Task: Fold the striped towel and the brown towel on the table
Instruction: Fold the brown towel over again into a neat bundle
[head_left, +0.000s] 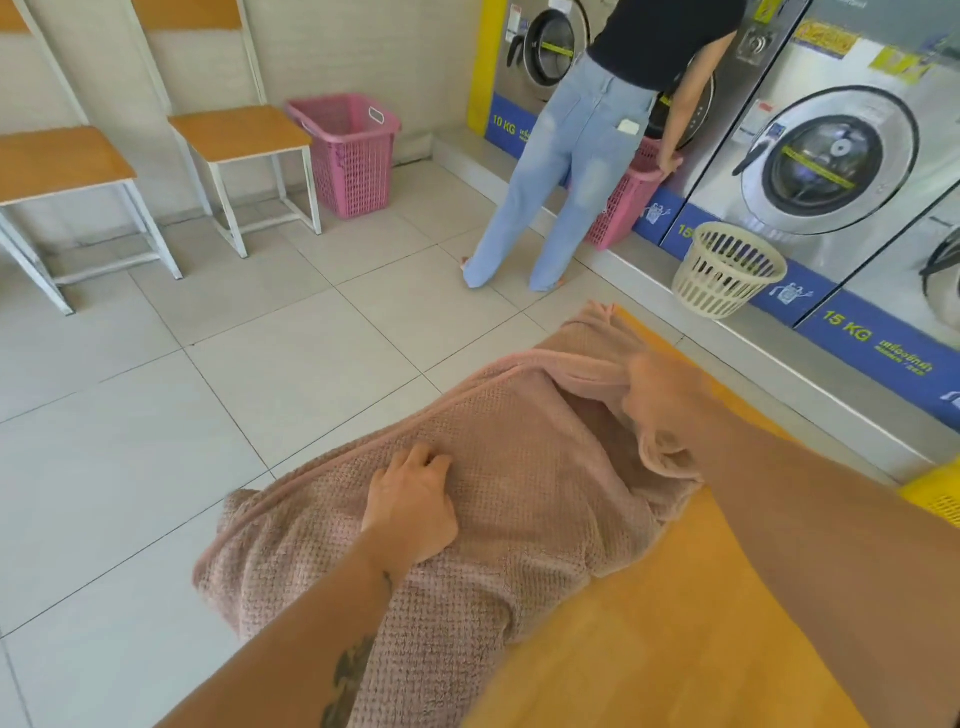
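The brown towel (519, 457), pinkish-brown with a waffle weave, lies across the orange wooden table (675, 623) and hangs over its left edge. My left hand (413, 501) presses flat on the towel near the table's left edge, fingers bent. My right hand (657, 387), blurred by motion, grips a fold of the towel's upper right part and holds it lifted above the table. No striped towel is in view.
A person in jeans (566, 156) stands at the washing machines (831, 156) with a pink basket (623, 200). Another pink basket (348, 153) stands by two chairs (244, 135). A cream basket (727, 267) sits on the machine ledge. A yellow basket (935, 493) shows at right.
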